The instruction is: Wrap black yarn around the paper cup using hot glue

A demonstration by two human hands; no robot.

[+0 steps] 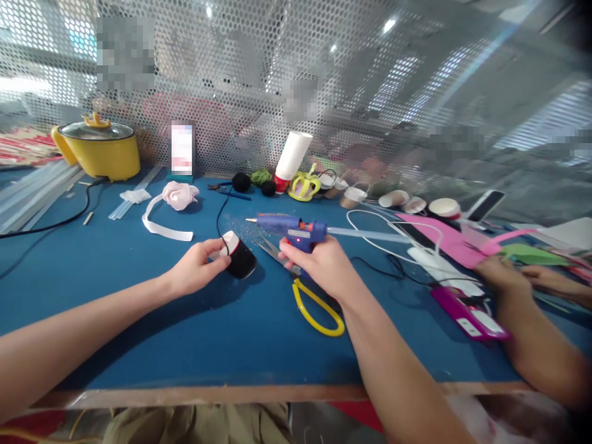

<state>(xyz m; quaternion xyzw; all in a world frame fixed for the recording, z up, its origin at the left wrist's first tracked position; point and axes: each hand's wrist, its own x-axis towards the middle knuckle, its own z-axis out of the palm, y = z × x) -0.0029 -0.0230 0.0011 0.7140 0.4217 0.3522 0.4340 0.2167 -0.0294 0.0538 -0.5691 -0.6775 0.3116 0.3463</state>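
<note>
Between the thumb and fingers of my left hand (197,268) is the pale end of a small paper cup (241,258), tilted on its side and mostly wrapped in black yarn. A strand of that yarn runs from the cup back to a black yarn ball (241,182). My right hand (326,262) is closed round the handle of a blue glue gun (291,228). Its nozzle points left, above and to the right of the cup, and a clear glue stick (365,234) sticks out behind. Under the right hand lie scissors with yellow handles (319,311), their blades partly hidden.
Pale ribbon (179,195), pliers (221,185) and stacked paper cups (294,157) lie or stand farther back. A yellow electric pot (108,151) and a phone (182,148) are at the back left. At right are a purple power strip (469,314), cables and another person's hands (504,274).
</note>
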